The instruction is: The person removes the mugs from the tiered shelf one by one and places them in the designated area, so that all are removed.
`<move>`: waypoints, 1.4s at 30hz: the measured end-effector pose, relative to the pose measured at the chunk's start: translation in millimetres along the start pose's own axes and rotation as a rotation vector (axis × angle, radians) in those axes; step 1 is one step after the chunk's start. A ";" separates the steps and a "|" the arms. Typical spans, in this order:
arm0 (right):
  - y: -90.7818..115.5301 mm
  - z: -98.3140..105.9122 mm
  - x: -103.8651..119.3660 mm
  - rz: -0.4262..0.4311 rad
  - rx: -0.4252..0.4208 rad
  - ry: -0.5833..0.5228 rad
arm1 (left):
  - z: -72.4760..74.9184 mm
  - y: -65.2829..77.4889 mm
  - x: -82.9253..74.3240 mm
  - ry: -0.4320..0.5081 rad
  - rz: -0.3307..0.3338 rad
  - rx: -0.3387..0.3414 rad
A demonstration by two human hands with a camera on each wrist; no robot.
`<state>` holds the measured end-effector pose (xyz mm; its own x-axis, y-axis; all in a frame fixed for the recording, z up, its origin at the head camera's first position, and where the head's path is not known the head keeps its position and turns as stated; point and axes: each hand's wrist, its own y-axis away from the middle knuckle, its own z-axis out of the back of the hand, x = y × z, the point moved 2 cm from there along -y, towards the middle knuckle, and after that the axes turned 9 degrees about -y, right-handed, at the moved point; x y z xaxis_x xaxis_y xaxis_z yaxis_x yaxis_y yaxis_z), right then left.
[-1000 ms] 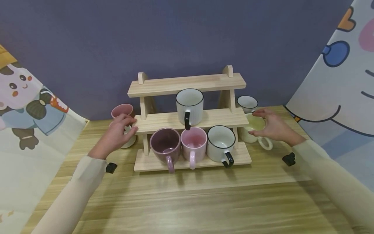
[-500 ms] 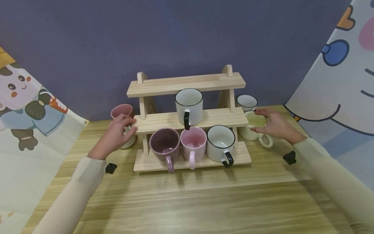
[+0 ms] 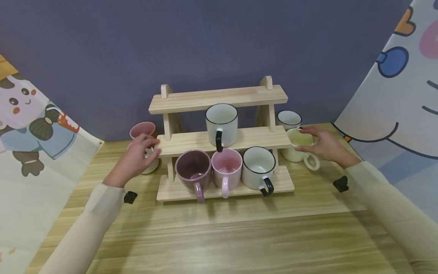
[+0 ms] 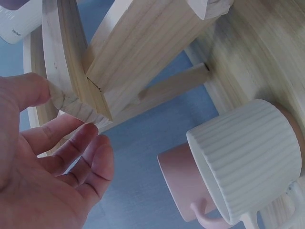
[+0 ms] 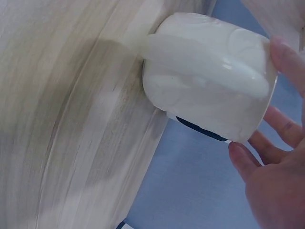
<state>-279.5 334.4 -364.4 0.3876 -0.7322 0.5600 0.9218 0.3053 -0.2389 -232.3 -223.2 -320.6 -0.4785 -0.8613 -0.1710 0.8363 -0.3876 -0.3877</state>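
Observation:
In the head view my left hand [image 3: 137, 156] pinches the left end of the middle board of a three-tier wooden display rack [image 3: 184, 141]. Up close in the left wrist view, the thumb lies on one face of the board and the fingers on the other. On the table right of the rack, my right hand [image 3: 325, 146] holds a pale yellow mug [image 3: 292, 155] by its rim, thumb and fingers on opposite sides. The mug is upright, its ring-shaped handle [image 3: 311, 162] towards the front right. Behind it stands a black-rimmed white mug [image 3: 284, 130], partly hidden.
A ribbed white mug [image 3: 224, 133] stands on the middle tier. Below it are a purple mug [image 3: 191, 180], a pink mug [image 3: 228, 177] and a black-rimmed white mug [image 3: 253, 179]. Left of the rack, a pink mug [image 4: 183, 179] and a ribbed white mug [image 4: 248, 162] stand on the table.
The yellow mug has slid slightly back and to the right with my right hand, closer to the white mug behind it. My left hand has stayed on the rack.

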 end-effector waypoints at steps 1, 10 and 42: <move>0.3 0.6 -0.8 0.004 -0.011 -0.003 | 0.0 -0.1 -0.3 0.000 -0.001 -0.001; 1.5 3.8 -5.9 -0.026 -0.051 0.005 | -0.7 -0.9 -2.3 0.014 -0.003 -0.005; -16.7 18.3 127.5 0.226 -0.150 -0.101 | 1.8 1.0 -1.9 -0.001 0.000 -0.015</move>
<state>-245.5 247.1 -274.5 0.5885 -0.5895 0.5533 0.8040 0.3550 -0.4769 -230.1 -222.5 -318.9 -0.4785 -0.8616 -0.1697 0.8321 -0.3831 -0.4011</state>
